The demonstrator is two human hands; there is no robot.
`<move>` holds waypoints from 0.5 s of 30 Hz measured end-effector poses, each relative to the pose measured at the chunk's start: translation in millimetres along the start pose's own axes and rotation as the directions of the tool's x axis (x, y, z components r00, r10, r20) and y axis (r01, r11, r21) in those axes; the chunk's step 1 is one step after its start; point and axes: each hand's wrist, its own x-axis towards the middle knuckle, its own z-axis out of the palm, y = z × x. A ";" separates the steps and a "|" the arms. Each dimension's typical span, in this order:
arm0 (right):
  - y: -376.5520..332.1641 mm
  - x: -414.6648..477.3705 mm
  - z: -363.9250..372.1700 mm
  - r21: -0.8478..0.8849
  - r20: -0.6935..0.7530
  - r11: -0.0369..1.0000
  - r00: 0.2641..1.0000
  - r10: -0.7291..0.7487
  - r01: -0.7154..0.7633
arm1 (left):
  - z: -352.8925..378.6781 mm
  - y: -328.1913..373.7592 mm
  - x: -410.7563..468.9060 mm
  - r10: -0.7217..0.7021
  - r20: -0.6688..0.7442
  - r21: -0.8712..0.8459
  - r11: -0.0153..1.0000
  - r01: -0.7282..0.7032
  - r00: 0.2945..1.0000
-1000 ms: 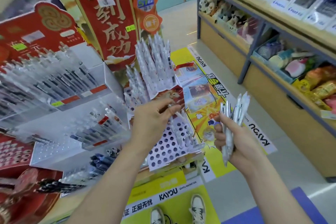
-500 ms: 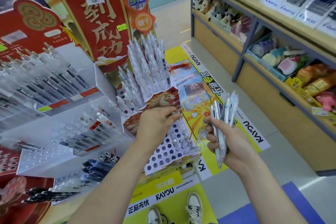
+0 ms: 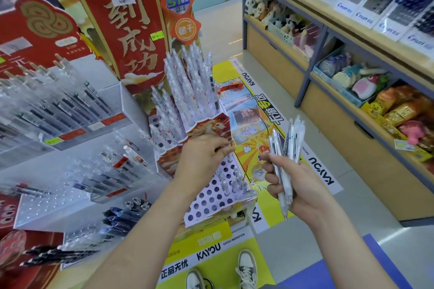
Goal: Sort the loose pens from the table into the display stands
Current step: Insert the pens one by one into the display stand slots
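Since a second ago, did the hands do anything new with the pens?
Only a little. The left hand still pinches one pen over the holed stand; that pen, slanted before, now looks more upright and lower. The right hand drifted slightly nearer the left. Nothing was picked up or let go: the right hand keeps gripping its bundle of pens, and the standing pens are unchanged.

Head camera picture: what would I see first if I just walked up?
The tall red banner with big gold characters at top left grabs you first. Then the right hand, low right, gripping a bundle of white pens, and the left hand over the holed stand beside it.
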 end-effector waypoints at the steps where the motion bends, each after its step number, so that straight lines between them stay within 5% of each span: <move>1: -0.1 -0.3 0.0 -0.001 0.001 1.000 1.000 0.001 -0.001 | -0.9 0.3 -0.2 -0.023 -0.003 -0.035 0.999 0.023 1.000; 6: -0.8 0.0 -0.3 0.002 0.003 1.000 1.000 -0.002 0.002 | -4.9 1.3 -1.1 -0.068 -0.036 -0.138 0.989 0.062 0.997; 15: -2.8 1.7 3.6 0.043 0.041 0.999 0.999 0.030 -0.032 | 8.7 -8.8 -1.7 -0.059 0.095 -0.040 0.997 0.063 0.994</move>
